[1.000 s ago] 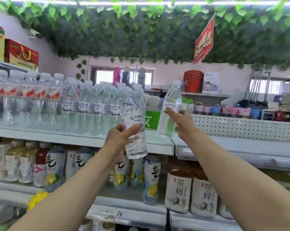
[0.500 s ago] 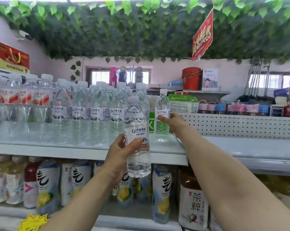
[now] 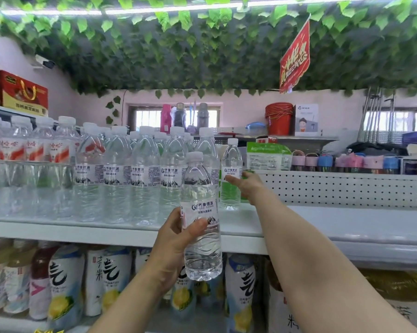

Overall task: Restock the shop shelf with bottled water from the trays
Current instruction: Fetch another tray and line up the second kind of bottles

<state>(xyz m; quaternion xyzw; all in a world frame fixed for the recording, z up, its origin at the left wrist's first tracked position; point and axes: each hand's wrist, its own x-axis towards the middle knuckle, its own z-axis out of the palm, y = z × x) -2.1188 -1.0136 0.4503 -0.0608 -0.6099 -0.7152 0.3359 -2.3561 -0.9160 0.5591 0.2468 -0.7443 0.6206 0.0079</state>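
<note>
The standing water bottle point(image 3: 231, 162), tilted in the air a second ago, is now upright on the white shelf point(image 3: 298, 227), at the right end of the water row point(image 3: 145, 179). The right hand point(image 3: 249, 186) has its thumb on the label, and I cannot tell whether it grips. The left hand point(image 3: 173, 246) still grips a second water bottle point(image 3: 201, 255) in front of the shelf edge.

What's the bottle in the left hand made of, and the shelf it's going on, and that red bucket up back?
Held bottle: clear thin plastic, likely PET, judging by its see-through ribbed walls; white cap looks like plastic too.
Shelf: looks like white painted metal, with a smooth sheen, a thin folded front edge and a perforated back panel.
Red bucket: probably glossy plastic; stacked rims suggest several nested.
</note>
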